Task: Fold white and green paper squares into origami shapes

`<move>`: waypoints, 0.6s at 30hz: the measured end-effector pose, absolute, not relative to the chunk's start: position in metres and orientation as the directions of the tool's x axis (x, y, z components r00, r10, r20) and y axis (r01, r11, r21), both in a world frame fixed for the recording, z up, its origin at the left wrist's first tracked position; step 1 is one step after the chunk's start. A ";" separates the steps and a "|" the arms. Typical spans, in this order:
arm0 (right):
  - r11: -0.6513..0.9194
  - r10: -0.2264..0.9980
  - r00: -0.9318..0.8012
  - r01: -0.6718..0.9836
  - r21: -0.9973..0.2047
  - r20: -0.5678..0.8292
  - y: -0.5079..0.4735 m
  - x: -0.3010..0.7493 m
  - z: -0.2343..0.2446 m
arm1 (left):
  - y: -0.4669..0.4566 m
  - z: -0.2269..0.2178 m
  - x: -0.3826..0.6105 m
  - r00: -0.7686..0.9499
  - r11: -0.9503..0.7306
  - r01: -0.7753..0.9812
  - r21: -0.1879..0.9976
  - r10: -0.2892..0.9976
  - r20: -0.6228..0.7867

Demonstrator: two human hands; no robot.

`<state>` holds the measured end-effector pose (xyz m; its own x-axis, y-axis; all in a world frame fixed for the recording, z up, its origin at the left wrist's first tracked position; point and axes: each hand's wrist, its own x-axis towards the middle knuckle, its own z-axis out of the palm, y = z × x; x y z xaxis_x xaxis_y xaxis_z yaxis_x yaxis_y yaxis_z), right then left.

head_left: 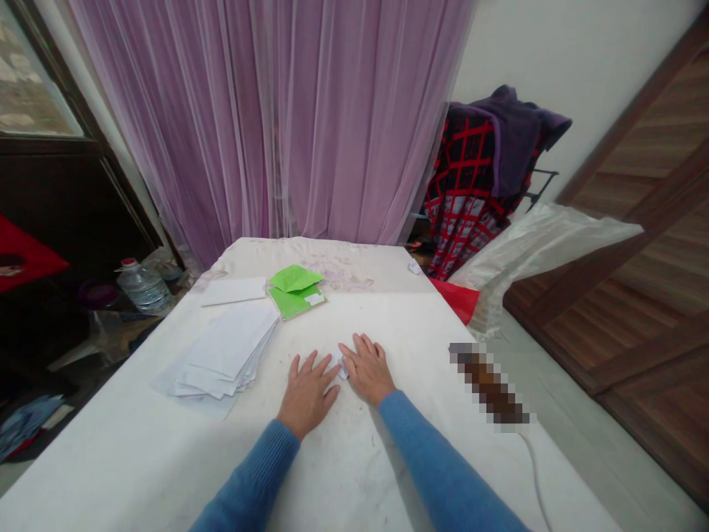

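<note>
Left hand (pixel 308 394) and right hand (pixel 367 368) lie palm-down and open on a white desk (pixel 343 465), fingers spread, holding nothing that shows. A small folded white paper (pixel 341 369) sits between the two thumbs, just beside both and apparently a little nearer the right hand. It is too small and too partly hidden to tell its long axis or which way it points. To the left, a loose stack of white paper sheets (pixel 221 355) fans across the desk. Farther ahead lie a single white sheet (pixel 233 292) and green paper packets (pixel 293 292). To the right, a pixel-blurred brown object (pixel 487 384) trails a white cord (pixel 535 473) near the desk's edge.
</note>
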<state>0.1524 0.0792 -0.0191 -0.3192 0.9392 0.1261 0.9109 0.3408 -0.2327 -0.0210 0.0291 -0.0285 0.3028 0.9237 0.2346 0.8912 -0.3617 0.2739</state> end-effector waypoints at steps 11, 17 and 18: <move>0.479 0.877 -0.469 0.843 -0.247 0.101 0.075 0.160 -0.020 | 0.028 -0.030 -0.024 0.315 -0.370 0.890 0.267 0.922 0.226; 0.342 0.940 -0.331 0.911 -0.229 0.089 0.082 0.153 -0.018 | 0.027 -0.023 -0.021 0.287 -0.352 0.908 0.227 0.918 0.275; 0.336 0.942 -0.325 0.915 -0.222 0.087 0.082 0.152 -0.018 | 0.026 -0.022 -0.021 0.285 -0.351 0.909 0.226 0.918 0.277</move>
<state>0.1525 0.0819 -0.0177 -0.3246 0.9418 0.0872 0.9153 0.3360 -0.2220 -0.0206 0.0264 -0.0220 0.2851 0.9176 0.2770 0.9088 -0.3506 0.2261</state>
